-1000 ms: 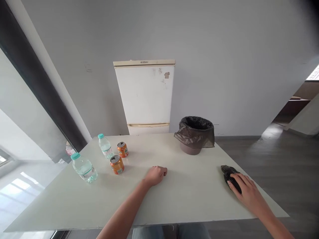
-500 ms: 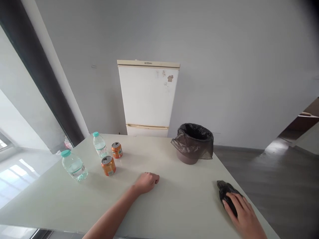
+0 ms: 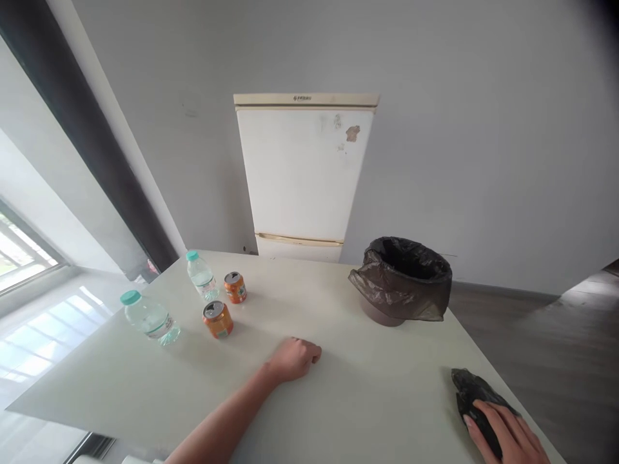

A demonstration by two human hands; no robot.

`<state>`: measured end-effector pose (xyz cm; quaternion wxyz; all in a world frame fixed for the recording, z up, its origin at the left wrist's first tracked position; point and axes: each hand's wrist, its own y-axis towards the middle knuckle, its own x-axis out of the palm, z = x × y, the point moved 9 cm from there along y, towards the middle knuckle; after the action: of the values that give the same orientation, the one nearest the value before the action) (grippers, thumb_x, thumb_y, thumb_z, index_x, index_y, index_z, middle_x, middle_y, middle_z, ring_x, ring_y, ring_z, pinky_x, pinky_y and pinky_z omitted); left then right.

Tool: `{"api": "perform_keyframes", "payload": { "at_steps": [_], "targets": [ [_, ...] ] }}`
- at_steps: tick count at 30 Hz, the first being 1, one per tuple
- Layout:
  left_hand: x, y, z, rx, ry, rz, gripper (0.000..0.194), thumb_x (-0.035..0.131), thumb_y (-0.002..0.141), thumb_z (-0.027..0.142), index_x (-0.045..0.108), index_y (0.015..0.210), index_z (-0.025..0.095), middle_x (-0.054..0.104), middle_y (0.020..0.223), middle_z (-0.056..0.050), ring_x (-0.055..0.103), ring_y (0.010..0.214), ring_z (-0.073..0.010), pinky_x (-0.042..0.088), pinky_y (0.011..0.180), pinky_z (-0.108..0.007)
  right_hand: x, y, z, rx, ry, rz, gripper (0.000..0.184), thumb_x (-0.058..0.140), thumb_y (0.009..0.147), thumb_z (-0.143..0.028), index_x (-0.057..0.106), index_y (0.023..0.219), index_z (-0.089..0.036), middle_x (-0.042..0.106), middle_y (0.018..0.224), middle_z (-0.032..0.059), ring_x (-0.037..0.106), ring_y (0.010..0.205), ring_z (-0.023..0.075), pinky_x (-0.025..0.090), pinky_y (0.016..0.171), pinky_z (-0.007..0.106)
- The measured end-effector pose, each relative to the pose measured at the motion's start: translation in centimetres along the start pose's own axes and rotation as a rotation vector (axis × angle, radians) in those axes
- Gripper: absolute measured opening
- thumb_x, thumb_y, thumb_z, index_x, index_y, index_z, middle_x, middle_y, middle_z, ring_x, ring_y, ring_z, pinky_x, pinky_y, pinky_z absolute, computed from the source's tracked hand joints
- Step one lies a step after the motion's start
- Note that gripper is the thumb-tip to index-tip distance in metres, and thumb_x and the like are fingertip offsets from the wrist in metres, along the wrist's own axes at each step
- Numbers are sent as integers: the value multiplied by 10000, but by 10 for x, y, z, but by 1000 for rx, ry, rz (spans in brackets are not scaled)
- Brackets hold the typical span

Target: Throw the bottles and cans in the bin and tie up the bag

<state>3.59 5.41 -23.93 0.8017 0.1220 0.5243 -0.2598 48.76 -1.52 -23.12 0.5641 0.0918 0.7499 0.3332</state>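
Observation:
My left hand (image 3: 296, 358) rests on the table as a loose fist, knuckles up, with nothing showing in it. At the lower right, my right hand (image 3: 512, 435) lies over a crumpled black plastic bag (image 3: 476, 393), its fingers curled around it. Beyond my hands stands a small brownish trash bin (image 3: 384, 316) lined with a dark plastic bag (image 3: 411, 293) whose edge is folded over the rim. To the left of my left hand are two orange cans, a nearer one (image 3: 217, 320) and a farther one (image 3: 235, 288), both upright.
Two clear bottles with teal caps, one nearer (image 3: 149, 319) and one farther (image 3: 203, 277), stand at the left on the pale table (image 3: 377, 399). A white fridge (image 3: 304, 174) is behind the table against a grey wall. The table's right edge runs beside my right hand.
The camera view has turned slightly left, so the table items and fridge appear farther right. My left hand stays in a fist on the table, and my right hand stays on the black bag.

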Motion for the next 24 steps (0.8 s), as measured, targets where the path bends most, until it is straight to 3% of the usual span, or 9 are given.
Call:
{"api": "perform_keyframes", "payload": {
  "at_steps": [6, 11, 13, 16, 19, 21, 24],
  "targets": [
    [-5, -1, 2, -1, 16, 19, 201, 443, 848, 64, 547, 872, 234, 725, 906, -21, 602, 766, -194, 278, 657, -328, 1, -1, -12, -12, -106, -49, 419, 493, 1037, -557, 660, 1186, -203, 737, 1139, 172, 717, 1042, 378, 546, 886, 528],
    [-6, -8, 8, 7, 51, 13, 212, 452, 840, 35, 542, 882, 223, 680, 920, -43, 568, 752, -200, 297, 660, -329, -23, 30, -53, -117, -146, -16, 339, 466, 1083, -468, 664, 1172, -208, 760, 1104, 139, 712, 1040, 334, 527, 925, 470],
    [-4, -21, 13, 21, 88, 19, 220, 449, 855, 20, 546, 899, 212, 671, 1003, -68, 594, 846, -213, 372, 736, -323, -38, 64, -74, -170, -145, -6, 298, 484, 1088, -409, 666, 1194, -198, 758, 1127, 147, 707, 1051, 319, 520, 959, 451],
    [-4, -56, 14, -22, 170, 73, 226, 419, 921, 28, 565, 955, 198, 641, 1140, -110, 602, 1001, -242, 428, 899, -354, -67, 138, -102, -196, -145, 91, 315, 525, 1086, -364, 653, 1282, -154, 730, 1203, 188, 675, 1139, 318, 479, 1072, 440],
    [-5, -106, 5, -146, 169, 137, 225, 411, 968, 69, 579, 1040, 200, 613, 1189, -114, 591, 1041, -255, 440, 939, -389, -83, 221, -120, -165, -95, 189, 487, 518, 1102, -433, 602, 1412, -68, 680, 1311, 244, 616, 1271, 308, 445, 1088, 378],
    [-7, -142, -3, -224, 120, 184, 209, 427, 972, 87, 578, 1056, 206, 605, 1161, -102, 586, 1043, -255, 446, 938, -396, -74, 267, -128, -166, -110, 138, 743, 498, 1083, -578, 519, 1487, 44, 626, 1378, 313, 588, 1307, 353, 422, 1056, 415],
    [-12, -192, -14, -294, 5, 294, 224, 386, 1008, 111, 576, 1062, 215, 593, 1110, -85, 576, 1026, -245, 448, 944, -405, -31, 309, -126, -86, -146, -196, 777, 442, 1088, -603, 565, 1447, 75, 715, 1164, 320, 692, 1015, 328, 406, 931, 465]
  ]
}}
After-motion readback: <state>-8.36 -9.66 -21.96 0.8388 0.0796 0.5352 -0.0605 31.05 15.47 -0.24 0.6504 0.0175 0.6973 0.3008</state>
